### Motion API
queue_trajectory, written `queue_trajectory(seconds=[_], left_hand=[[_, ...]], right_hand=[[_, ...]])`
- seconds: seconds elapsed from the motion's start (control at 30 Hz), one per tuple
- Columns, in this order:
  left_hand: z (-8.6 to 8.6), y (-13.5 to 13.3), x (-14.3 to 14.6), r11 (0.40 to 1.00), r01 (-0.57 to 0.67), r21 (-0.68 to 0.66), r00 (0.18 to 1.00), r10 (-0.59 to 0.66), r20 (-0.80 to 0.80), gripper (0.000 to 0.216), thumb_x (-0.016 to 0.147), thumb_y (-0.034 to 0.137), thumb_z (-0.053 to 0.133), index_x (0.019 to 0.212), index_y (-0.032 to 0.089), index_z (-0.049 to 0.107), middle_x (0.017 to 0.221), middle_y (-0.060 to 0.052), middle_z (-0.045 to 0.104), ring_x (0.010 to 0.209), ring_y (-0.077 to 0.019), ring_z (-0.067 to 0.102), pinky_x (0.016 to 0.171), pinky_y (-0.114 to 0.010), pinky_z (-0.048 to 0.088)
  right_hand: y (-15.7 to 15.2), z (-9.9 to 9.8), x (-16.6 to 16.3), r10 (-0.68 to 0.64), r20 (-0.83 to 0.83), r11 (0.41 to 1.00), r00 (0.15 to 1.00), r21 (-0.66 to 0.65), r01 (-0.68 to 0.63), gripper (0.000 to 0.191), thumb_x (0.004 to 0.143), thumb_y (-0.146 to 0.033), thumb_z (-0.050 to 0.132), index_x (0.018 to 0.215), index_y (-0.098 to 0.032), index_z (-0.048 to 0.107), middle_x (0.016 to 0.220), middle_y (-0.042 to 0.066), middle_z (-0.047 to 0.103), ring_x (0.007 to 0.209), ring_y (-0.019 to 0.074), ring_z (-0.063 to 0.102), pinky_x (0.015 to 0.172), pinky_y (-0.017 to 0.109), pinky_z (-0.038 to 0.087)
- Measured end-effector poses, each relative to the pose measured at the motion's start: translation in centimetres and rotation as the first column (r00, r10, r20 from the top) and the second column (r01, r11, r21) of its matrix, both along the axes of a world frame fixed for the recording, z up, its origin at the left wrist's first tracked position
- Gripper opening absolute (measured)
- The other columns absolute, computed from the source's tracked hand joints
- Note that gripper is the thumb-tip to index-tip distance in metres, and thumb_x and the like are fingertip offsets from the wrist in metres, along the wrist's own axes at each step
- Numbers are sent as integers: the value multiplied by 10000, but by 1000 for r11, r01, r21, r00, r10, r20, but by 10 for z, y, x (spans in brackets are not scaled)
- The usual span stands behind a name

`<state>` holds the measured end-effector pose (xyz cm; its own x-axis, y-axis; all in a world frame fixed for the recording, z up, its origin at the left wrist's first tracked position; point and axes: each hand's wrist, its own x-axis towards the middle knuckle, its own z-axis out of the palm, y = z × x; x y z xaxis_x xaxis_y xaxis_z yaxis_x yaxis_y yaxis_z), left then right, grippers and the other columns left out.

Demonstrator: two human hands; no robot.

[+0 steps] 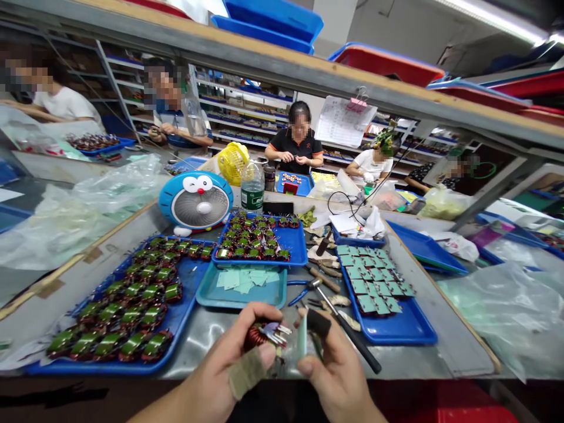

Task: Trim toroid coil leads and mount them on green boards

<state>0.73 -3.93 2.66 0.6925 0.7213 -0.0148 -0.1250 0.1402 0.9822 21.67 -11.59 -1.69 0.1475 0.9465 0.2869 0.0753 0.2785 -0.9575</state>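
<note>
My left hand [229,367], with tape wrapped round the thumb, is closed on a small copper-wound coil [259,335] with metal leads sticking out to the right. My right hand [337,370] is closed on a thin pale-green square pad [303,343], held upright next to the coil, with black tape on one fingertip. Both hands hover over the near edge of the metal bench. Just beyond them lies a teal tray [207,296] of loose green pads.
A long blue tray of green-taped coils [127,317] lies on the left, a second coil tray [258,241] in the middle, a blue tray of green squares [379,288] on the right. Hand tools [328,288], a round blue fan [196,202], a bottle [252,187]; several people work beyond.
</note>
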Motion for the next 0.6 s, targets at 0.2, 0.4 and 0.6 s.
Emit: queue_trajectory(seconds=[0.2, 0.4, 0.6], left_hand=[[22, 9, 5, 807, 76, 586, 997, -45, -66, 279, 1003, 225, 564, 1272, 295, 587, 1103, -68, 631, 972, -242, 628, 907, -347, 491], [27, 16, 15, 698, 140, 702, 987, -153, -45, 384, 944, 101, 591, 1272, 298, 626, 1187, -109, 616, 1042, -259, 646, 929, -363, 522], [26, 17, 18, 654, 96, 750, 993, -114, -27, 337, 896, 137, 680, 1214, 247, 698, 1123, -150, 667, 953, -286, 662, 849, -374, 543]], right_hand=[[-7, 1, -10, 69, -55, 998, 996, 8, -68, 577, 944, -618, 655, 1466, -380, 586, 1420, 93, 634, 1276, 351, 628, 1084, 460, 505], [-13, -5, -12, 86, -232, 996, 969, -11, -91, 624, 913, -614, 692, 1465, -337, 602, 1431, 115, 652, 1287, 380, 634, 1090, 499, 513], [-20, -12, -8, 60, -205, 997, 977, -37, -69, 675, 873, -637, 726, 1460, -323, 614, 1369, 128, 661, 1197, 377, 670, 1006, 475, 566]])
